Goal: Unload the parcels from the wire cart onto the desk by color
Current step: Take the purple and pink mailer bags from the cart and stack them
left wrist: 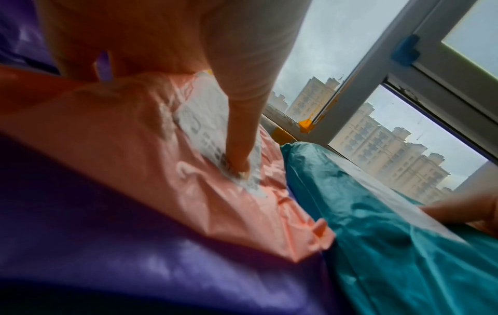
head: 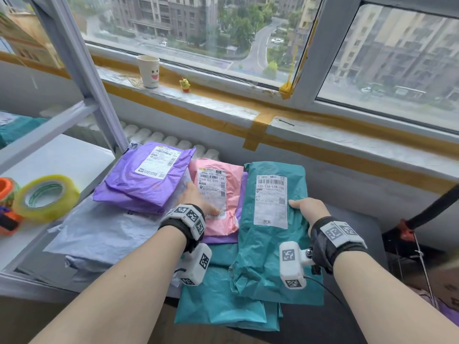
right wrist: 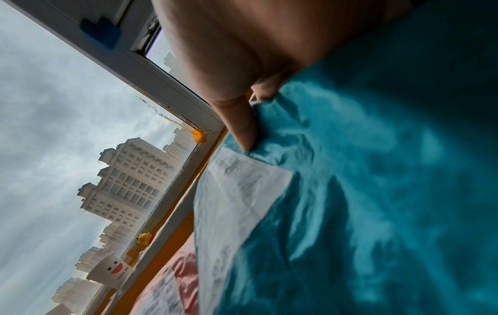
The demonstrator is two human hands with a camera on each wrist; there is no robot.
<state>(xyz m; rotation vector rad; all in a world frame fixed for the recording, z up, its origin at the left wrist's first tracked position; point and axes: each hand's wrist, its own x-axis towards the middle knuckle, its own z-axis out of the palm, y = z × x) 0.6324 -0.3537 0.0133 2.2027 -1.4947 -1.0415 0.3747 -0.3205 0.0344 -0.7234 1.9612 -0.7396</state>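
Observation:
A pink parcel lies on a purple one on the dark desk. My left hand grips the pink parcel's left edge, its thumb pressed on the white label and the other fingers hidden behind the edge. Beside it on the right, a long teal parcel lies over other teal parcels. My right hand holds its right edge, thumb on top and fingers tucked beneath. Another purple parcel sits at the back left on a pale grey parcel.
A grey metal shelf stands at the left with rolls of tape. On the taped window sill behind the desk stand a paper cup and a small yellow toy. A black bar with an orange clamp is at the right.

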